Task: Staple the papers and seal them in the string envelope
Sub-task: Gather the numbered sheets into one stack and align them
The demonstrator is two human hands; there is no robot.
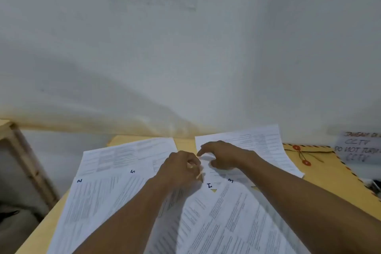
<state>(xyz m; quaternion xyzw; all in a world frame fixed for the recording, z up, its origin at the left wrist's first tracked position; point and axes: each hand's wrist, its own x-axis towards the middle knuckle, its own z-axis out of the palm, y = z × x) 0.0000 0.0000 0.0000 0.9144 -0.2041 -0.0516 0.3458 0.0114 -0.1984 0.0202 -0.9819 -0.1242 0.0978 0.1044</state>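
Several printed white sheets lie spread over the yellow table (183,142), hand-numbered in ink: sheet 2 (90,202) at the left, sheet 5 (123,156) behind it, sheet 1 (198,208) in the middle, sheet 3 (243,212) at the right. My left hand (179,168) is curled, fingertips pinching the top corner of sheet 1. My right hand (224,155) rests fingers spread on a further sheet (266,144) at the back right. The tan string envelope (327,169), with red button ties, lies at the right, partly under the sheets. No stapler is visible.
A white wall rises right behind the table. A handwritten CCTV notice (358,148) leans at the far right. A wooden frame (20,163) stands left of the table. A dark object (376,186) peeks in at the right edge.
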